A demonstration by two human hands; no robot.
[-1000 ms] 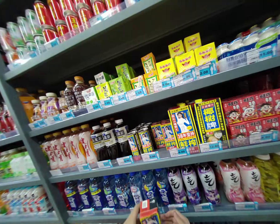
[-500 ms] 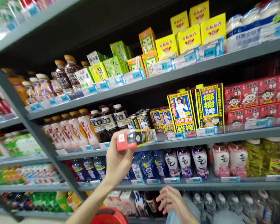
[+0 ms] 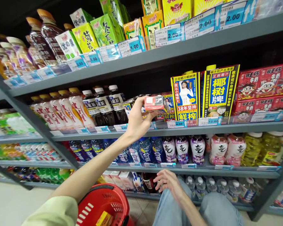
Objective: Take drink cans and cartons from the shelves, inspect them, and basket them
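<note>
Two bare hands are at work before a drinks shelf: the left hand is raised to it, its fingers closed round a small red-ended carton, while the right hand hangs low over the jeans-clad knees, its fingers parted, half curled and holding nothing. The held carton is at the shelf front, between the dark-labelled cans and the tall coconut-drink carton, overlapping the row of small upright cartons in this view; whether it touches them cannot be told. The step in hand looks to be handling this one carton at its row, whether taking or returning it being unclear. Any next move calls for a steady grip and enough clearance to spare the neighbouring packs and price tags. Below, a red basket holds a yellow box.
</note>
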